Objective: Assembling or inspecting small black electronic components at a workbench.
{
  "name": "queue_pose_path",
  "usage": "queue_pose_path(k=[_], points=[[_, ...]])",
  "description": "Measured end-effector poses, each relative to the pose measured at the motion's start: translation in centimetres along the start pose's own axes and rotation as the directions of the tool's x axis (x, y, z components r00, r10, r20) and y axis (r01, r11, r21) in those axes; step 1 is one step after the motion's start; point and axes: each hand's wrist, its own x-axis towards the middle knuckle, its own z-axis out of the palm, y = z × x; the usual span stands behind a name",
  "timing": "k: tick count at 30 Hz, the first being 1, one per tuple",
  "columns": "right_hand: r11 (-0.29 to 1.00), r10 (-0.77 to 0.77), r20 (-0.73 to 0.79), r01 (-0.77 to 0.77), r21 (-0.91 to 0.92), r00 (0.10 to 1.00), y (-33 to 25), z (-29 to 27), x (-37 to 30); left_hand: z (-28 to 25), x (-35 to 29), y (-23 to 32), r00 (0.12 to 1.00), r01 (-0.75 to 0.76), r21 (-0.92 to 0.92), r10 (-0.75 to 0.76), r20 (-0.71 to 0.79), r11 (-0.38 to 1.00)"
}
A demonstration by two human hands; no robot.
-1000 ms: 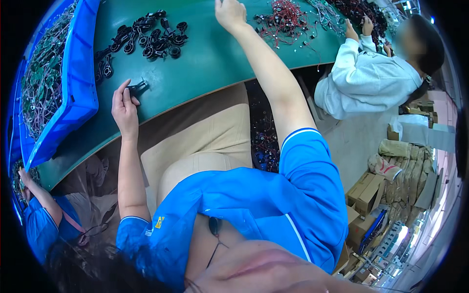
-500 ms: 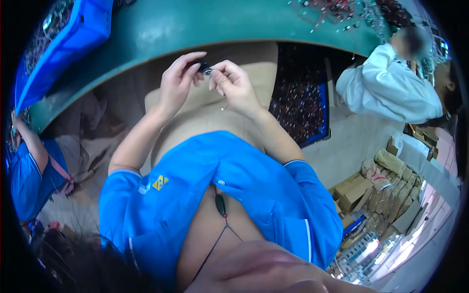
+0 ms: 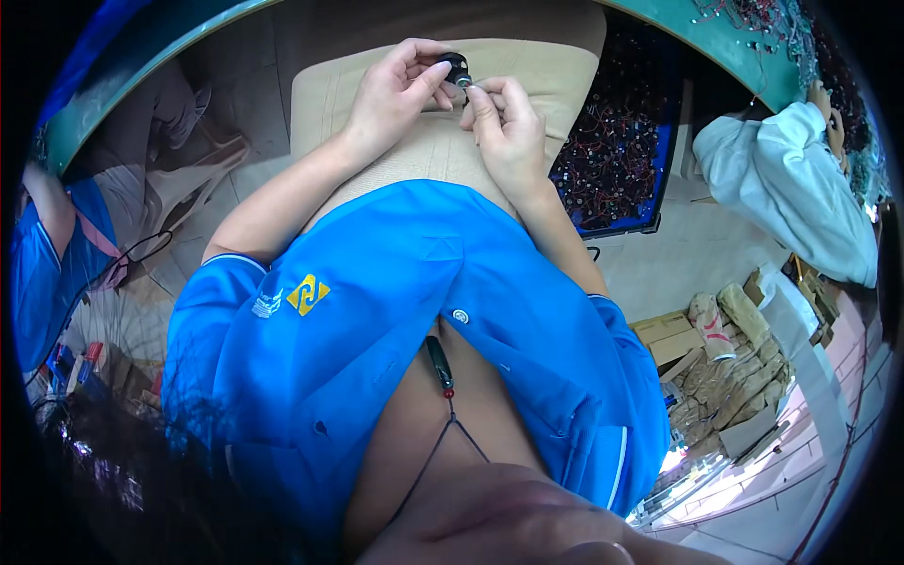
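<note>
Over my lap, my left hand (image 3: 400,89) pinches a small black rounded part (image 3: 455,64) between thumb and fingers. At the part's lower end shows a small silver round piece (image 3: 463,82). The thumb and forefinger of my right hand (image 3: 511,122) are closed at that silver piece, and the other fingers curl in. Both hands meet at the part, close together. Exactly where the black part and the silver piece join is too small to make out.
A curved green table (image 3: 767,71) runs along the far side, with small wired parts heaped at its right. A blue-rimmed crate (image 3: 667,165) of similar parts stands right of my lap. One person in a pale jacket (image 3: 791,184) sits right; another in blue (image 3: 42,273) is left.
The view has tilted down toward my lap, so the table shows less. Both hands appear farther right and higher in view, and the black part shows more plainly between them.
</note>
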Motion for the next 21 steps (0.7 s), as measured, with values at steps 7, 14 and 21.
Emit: queue_pose_path(k=[7,14,21], points=[[0.956,0.148,0.037,-0.152,0.249,0.988,-0.23,0.41,0.34,0.28,0.1,-0.84,0.999,-0.034,-0.03,0.034,-0.022,0.999],[0.938,0.153,0.037,-0.157,0.31,0.988,0.24,0.31,0.53,0.25,0.43,-0.89,0.999,-0.032,-0.034,0.033,0.02,0.999],[0.955,0.102,0.024,-0.105,0.277,0.994,0.42,0.58,0.59,0.29,0.28,-0.32,0.999,-0.009,0.007,0.008,0.041,1.0]])
